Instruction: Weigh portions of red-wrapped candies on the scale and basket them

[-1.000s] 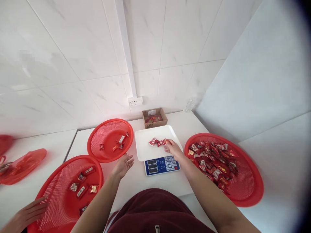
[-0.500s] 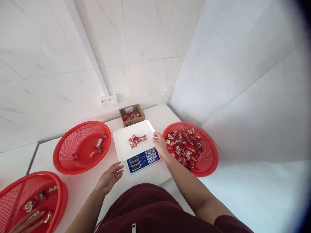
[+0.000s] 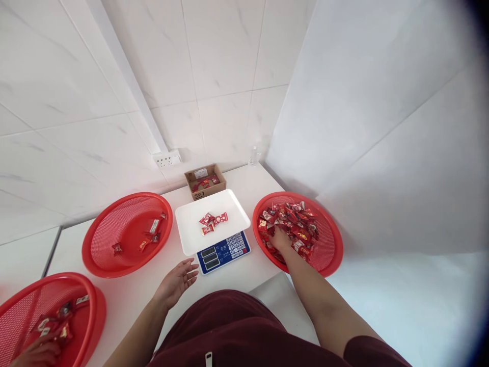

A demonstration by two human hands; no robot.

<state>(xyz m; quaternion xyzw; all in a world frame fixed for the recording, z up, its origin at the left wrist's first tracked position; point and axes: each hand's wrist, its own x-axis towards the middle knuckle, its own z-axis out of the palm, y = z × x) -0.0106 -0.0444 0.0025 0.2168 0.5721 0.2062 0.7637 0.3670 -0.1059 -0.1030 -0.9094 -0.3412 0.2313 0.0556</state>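
Note:
My right hand (image 3: pixel 280 239) reaches into the right red basket (image 3: pixel 333 244), its fingers down among a heap of red-wrapped candies (image 3: pixel 296 219); the fingertips are hidden, so what they hold does not show. My left hand (image 3: pixel 178 283) is open and empty, palm turned inward, beside the front left corner of a digital scale (image 3: pixel 223 255). On the scale's white tray (image 3: pixel 191 242) lie several small red candy packets (image 3: pixel 213 220).
A second red basket (image 3: pixel 99 224) with a few packets stands left. In another red basket (image 3: pixel 97 306), lower left, another person's hand (image 3: pixel 42 351) touches packets. A small cardboard box (image 3: pixel 206 182) with red packets sits behind the scale, near a wall socket (image 3: pixel 167 159).
My right hand has moved from the tray's right edge into the candy heap. My left hand has barely moved. The other person's hand has closed in on packets in its basket.

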